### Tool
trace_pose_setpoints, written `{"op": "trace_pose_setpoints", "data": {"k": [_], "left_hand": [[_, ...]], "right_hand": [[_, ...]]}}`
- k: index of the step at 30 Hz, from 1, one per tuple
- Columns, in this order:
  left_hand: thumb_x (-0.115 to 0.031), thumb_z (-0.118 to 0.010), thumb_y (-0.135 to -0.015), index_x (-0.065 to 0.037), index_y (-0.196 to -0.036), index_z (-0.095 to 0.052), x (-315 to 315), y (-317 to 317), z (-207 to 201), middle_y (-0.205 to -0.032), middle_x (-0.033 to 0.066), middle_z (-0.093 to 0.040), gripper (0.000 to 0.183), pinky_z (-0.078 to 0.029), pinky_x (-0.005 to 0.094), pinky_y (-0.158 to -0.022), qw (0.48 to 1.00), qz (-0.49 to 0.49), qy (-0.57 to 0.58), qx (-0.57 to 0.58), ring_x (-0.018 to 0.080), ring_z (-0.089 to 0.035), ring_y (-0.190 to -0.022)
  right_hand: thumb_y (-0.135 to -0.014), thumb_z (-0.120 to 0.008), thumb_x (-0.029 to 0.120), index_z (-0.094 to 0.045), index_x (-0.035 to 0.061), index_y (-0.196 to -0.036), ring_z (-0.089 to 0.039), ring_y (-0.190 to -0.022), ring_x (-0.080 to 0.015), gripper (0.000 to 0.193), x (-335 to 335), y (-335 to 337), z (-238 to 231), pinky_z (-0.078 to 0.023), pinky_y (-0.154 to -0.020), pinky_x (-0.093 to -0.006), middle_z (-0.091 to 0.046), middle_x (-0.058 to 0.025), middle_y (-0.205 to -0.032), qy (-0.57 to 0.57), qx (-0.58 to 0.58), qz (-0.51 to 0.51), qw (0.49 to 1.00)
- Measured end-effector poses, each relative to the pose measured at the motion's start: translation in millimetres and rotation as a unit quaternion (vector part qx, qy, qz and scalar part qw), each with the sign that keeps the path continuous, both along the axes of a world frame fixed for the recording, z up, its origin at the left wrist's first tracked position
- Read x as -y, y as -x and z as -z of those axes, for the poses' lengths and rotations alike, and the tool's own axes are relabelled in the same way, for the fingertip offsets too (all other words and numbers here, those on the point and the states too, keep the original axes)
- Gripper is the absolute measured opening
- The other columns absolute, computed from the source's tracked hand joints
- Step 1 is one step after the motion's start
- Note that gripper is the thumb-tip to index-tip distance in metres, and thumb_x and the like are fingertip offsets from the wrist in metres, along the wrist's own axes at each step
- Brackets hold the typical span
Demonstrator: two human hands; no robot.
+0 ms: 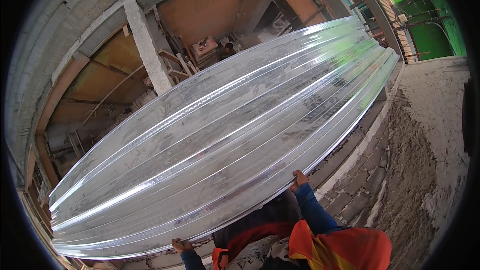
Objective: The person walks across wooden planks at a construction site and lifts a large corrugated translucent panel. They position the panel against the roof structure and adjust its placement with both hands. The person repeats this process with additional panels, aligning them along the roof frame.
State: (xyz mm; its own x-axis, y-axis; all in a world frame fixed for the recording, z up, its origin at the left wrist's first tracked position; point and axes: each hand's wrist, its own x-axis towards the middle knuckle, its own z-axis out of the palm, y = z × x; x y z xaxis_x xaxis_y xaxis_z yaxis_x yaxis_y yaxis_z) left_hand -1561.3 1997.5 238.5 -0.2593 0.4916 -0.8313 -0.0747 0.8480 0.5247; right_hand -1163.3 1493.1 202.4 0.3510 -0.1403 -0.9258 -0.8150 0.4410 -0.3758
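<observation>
Both the left hand (182, 245) and the right hand (300, 180) are grasping the near edge of a long, ribbed, silvery metal sheet (210, 140), fingers curled over its rim; the left hand has hold closer to the sheet's left end, and the right hand is well apart from it, farther along the same edge toward the right end. Blue sleeves (316, 211) run from the wrists back to the near side of the sheet, where a red and yellow garment (345, 247) covers part of the wearer's body. The sheet itself stretches across in front of the wearer, its ribs running lengthwise, its surface marked with dull grey smudges and, near the right end, bright greenish reflections; whether other sheets lie nested beneath it, I cannot tell. Just beside its near edge, to the right of the right hand, is rough masonry (357, 190) with pale mortar, and farther right of the sheet a coarse plastered surface (415, 140). Beyond the sheet's far edge rises a grey concrete pillar (146, 45), with brown panels (200, 10) behind it and a cluttered stack (204, 47) to its right. Past the sheet's right end stands a bright green wall (435, 40); beyond its left end curves grey blockwork (32, 70).
</observation>
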Motion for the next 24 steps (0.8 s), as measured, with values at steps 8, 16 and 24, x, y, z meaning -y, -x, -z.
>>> {"op": "trace_pose_setpoints", "data": {"k": [8,16,24], "left_hand": [[-0.017,-0.051,-0.068,-0.008,-0.065,-0.039,-59.8,-58.7,36.7,-0.080,0.0092,-0.047,0.015,-0.040,0.0401,-0.082,0.992,0.025,-0.077,0.100,0.0246,-0.047,-0.083],[-0.015,-0.053,-0.067,-0.007,-0.071,-0.043,-125.9,-159.8,86.1,-0.086,0.0086,-0.046,0.013,-0.042,0.0462,-0.080,0.988,0.031,-0.056,0.142,0.0261,-0.047,-0.086],[-0.010,-0.053,-0.071,-0.008,-0.067,-0.046,-166.5,-259.2,172.8,-0.067,0.0017,-0.042,0.008,-0.038,0.0278,-0.055,0.971,0.075,-0.117,0.196,0.0138,-0.044,-0.062]], "right_hand": [[-0.076,-0.052,0.017,-0.049,0.0020,-0.089,-0.058,-0.072,-0.0255,0.021,-103.6,-60.5,-41.0,-0.050,-0.066,-0.0394,-0.054,-0.0107,-0.082,-0.003,0.048,0.076,0.996],[-0.074,-0.053,0.016,-0.048,0.0035,-0.084,-0.054,-0.082,-0.0231,0.017,-149.4,-133.5,12.8,-0.047,-0.077,-0.0379,-0.052,-0.0073,-0.084,-0.005,0.098,0.033,0.995],[-0.073,-0.055,0.014,-0.049,0.0035,-0.082,-0.052,-0.078,-0.0234,0.015,-153.0,-200.7,149.7,-0.047,-0.076,-0.0386,-0.051,-0.0074,-0.082,-0.060,0.149,0.069,0.985]]}}
